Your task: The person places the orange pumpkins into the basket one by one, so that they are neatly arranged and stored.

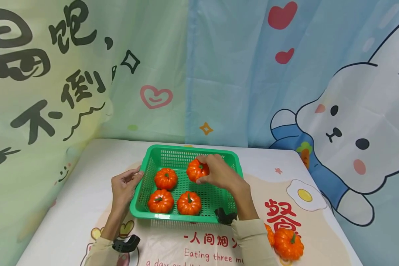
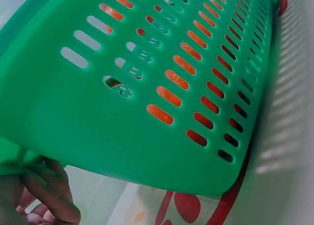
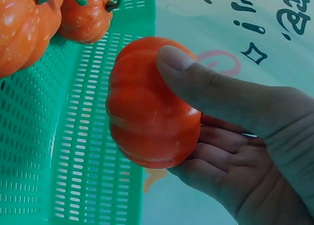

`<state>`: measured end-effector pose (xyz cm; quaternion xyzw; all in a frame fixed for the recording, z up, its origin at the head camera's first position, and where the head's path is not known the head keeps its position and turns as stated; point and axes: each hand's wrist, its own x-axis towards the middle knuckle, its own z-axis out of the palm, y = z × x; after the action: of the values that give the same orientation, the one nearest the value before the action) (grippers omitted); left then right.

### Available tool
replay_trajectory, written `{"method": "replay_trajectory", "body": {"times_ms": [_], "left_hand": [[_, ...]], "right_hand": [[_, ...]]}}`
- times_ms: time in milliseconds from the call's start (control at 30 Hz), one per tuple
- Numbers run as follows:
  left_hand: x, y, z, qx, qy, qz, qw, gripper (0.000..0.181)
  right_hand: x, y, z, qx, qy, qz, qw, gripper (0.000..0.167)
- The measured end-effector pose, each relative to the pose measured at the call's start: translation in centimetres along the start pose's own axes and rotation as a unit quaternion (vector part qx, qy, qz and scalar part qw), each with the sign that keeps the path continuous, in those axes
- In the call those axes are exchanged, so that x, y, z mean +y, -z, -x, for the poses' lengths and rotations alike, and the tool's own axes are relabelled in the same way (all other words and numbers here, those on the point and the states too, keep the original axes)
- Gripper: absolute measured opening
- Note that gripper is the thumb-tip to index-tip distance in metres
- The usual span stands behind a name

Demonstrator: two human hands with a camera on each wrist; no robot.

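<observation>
A green plastic basket (image 1: pixel 186 216) with slotted walls stands on the table. Inside it lie three small orange pumpkins, one at the back left (image 1: pixel 166 178), one at the front left (image 1: pixel 160 201) and one at the front middle (image 1: pixel 189 203). Over the basket's right half, my right hand (image 1: pixel 216 171) holds another pumpkin (image 3: pixel 152 107) between thumb and fingers. My left hand (image 1: pixel 124 186) grips the rim at the basket's left side. In the left wrist view its curled fingers (image 2: pixel 51 195) are at the rim, partly cut off by the frame edge.
Two more orange pumpkins lie on the table right of the basket; the nearer one (image 1: pixel 288 244) shows fully, the other (image 1: pixel 270 235) is partly behind the right sleeve. A printed cloth (image 1: pixel 216 253) covers the table. Printed curtains (image 1: pixel 219 74) hang behind it.
</observation>
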<state>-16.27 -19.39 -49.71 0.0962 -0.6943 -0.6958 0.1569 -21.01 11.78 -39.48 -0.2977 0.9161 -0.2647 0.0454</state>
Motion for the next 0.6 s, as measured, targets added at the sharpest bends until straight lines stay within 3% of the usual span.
{"method": "replay_trajectory", "body": {"times_ms": [600], "left_hand": [[-0.3, 0.0, -0.2, 0.006, -0.012, -0.011, 0.9999, 0.024]], "right_hand": [[1.3, -1.0, -2.3, -0.064, 0.009, 0.004, 0.9979, 0.033]]}}
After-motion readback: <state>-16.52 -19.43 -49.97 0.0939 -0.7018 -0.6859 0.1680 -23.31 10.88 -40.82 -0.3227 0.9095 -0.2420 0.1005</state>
